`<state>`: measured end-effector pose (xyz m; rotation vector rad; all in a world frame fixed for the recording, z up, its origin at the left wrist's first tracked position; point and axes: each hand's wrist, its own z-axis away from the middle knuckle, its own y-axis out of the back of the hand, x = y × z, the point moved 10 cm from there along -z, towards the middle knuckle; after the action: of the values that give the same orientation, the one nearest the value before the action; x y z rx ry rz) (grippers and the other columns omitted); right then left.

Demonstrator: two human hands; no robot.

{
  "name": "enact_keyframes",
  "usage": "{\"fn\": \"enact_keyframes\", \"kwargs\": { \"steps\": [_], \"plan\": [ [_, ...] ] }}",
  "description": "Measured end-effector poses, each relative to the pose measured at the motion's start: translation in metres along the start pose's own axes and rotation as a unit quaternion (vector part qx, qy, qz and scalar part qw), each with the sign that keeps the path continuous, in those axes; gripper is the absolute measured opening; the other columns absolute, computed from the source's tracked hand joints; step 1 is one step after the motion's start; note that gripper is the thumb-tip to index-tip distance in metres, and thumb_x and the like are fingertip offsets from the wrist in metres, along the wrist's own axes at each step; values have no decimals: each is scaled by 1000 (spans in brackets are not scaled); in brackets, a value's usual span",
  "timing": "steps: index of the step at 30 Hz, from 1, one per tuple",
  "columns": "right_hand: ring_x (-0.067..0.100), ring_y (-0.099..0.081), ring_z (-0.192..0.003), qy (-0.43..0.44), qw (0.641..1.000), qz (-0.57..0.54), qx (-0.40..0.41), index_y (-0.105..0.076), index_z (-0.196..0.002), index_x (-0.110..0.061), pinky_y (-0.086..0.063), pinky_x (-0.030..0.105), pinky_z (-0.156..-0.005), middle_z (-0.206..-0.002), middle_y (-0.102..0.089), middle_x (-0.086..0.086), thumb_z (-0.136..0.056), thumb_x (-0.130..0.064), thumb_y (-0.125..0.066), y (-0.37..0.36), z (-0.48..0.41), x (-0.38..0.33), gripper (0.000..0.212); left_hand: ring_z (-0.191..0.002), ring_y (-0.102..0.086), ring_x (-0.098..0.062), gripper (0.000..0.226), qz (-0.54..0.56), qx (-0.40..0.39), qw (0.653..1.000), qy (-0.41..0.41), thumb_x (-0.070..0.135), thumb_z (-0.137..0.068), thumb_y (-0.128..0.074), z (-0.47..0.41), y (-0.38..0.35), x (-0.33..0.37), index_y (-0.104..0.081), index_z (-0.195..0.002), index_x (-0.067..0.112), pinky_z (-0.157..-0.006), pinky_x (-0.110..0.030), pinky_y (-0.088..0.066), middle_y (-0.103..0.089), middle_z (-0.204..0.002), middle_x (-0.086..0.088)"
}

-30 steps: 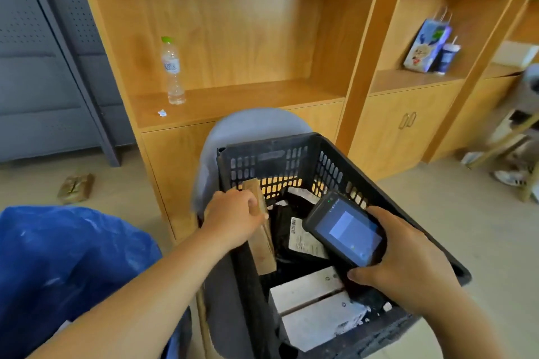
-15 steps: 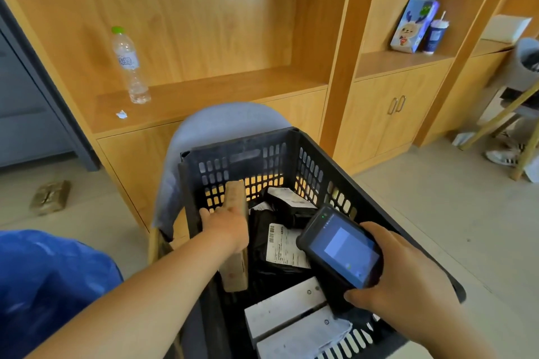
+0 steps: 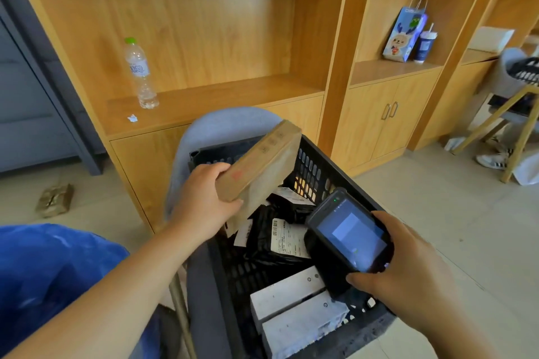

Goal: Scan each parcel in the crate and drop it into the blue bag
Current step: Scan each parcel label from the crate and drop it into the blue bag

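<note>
Parcel of flat brown cardboard (image 3: 259, 166) tilts above the black plastic crate (image 3: 315, 172), its lower end gripped in the left hand (image 3: 204, 207), thumb on top, fingers curled beneath. The right hand (image 3: 408, 268) clasps a black handheld scanner (image 3: 347, 239) over the crate's right side. A blue plastic bag (image 3: 43, 277) sits lower left.

Only the person's arms show. The left hand (image 3: 204, 207) and the right hand (image 3: 408, 274) are bare; the left forearm (image 3: 116, 285) and the right forearm (image 3: 458, 329) are uncovered too.
</note>
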<state>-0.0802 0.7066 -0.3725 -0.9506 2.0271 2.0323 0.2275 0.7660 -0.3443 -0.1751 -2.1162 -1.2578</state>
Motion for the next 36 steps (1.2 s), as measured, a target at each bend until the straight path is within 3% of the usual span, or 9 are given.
{"fn": "enact_keyframes", "kwargs": {
  "steps": [4,8,13,18,22,25,30,33,36],
  "plan": [
    [8,-53,-85,23,994,-90,51,-38,-125,-44,-47,31,-69,-99,-47,-24,-43,-47,-83,11,17,-9,94,-100,-43,-1,57,-2,43,996,-82,6,-70,-76,30,41,13,-57,-119,29,-75,-8,-34,-51,-113,12],
    [2,-55,-88,45,985,-151,67,-40,-125,-42,-50,29,-69,-107,-55,-21,-41,-43,-85,13,32,-19,96,-111,-48,-16,61,-57,28,992,-107,-6,-69,-71,62,50,0,-61,-121,23,-86,-25,-35,-59,-119,8],
    [-14,-51,-86,76,985,-138,76,-33,-111,-61,-41,17,-62,-95,-50,-37,-39,-48,-83,12,52,-41,89,-115,-43,-24,60,-85,-34,985,-146,-16,-62,-70,102,31,-21,-65,-110,18,-99,-30,-28,-59,-118,4],
    [16,-54,-97,77,988,-119,60,-39,-126,-41,-52,43,-77,-108,-55,-14,-41,-45,-85,3,61,-46,96,-118,-26,-5,47,-73,-68,980,-174,4,-72,-74,124,17,-32,-64,-113,25,-103,-19,-22,-50,-121,15],
    [19,-54,-100,84,988,-113,57,-39,-129,-37,-52,46,-80,-111,-55,-9,-44,-42,-86,4,66,-52,97,-118,-31,-3,24,4,-53,993,-104,36,-87,-65,121,18,-47,-63,-110,30,-97,-15,-24,-49,-116,23],
    [17,-54,-96,82,989,-108,56,-40,-130,-36,-53,44,-78,-107,-54,-11,-45,-40,-87,5,68,-54,97,-118,-42,-12,17,50,3,998,-48,23,-93,-57,117,25,-56,-63,-109,21,-92,-15,-31,-53,-115,13],
    [14,-54,-90,79,992,-85,58,-40,-131,-34,-53,37,-73,-103,-51,-14,-45,-39,-88,6,69,-53,99,-118,-34,-12,50,66,80,990,90,21,-86,-68,113,34,-76,-46,-130,19,-91,-21,-32,-38,-130,-2],
    [16,-54,-90,75,993,-79,54,-40,-130,-34,-54,38,-72,-103,-52,-13,-46,-39,-88,6,69,-54,97,-113,-52,-17,63,159,-7,959,234,38,-86,-66,114,17,-100,-36,-139,24,-82,-28,-47,-47,-130,1],
    [16,-55,-91,66,994,-76,42,-38,-131,-34,-54,40,-74,-102,-51,-13,-47,-39,-87,6,69,-55,96,-75,-71,-18,37,278,-76,904,317,38,-88,-64,121,1,-108,-51,-120,27,-53,-29,-56,-63,-111,4]
  ]
}}
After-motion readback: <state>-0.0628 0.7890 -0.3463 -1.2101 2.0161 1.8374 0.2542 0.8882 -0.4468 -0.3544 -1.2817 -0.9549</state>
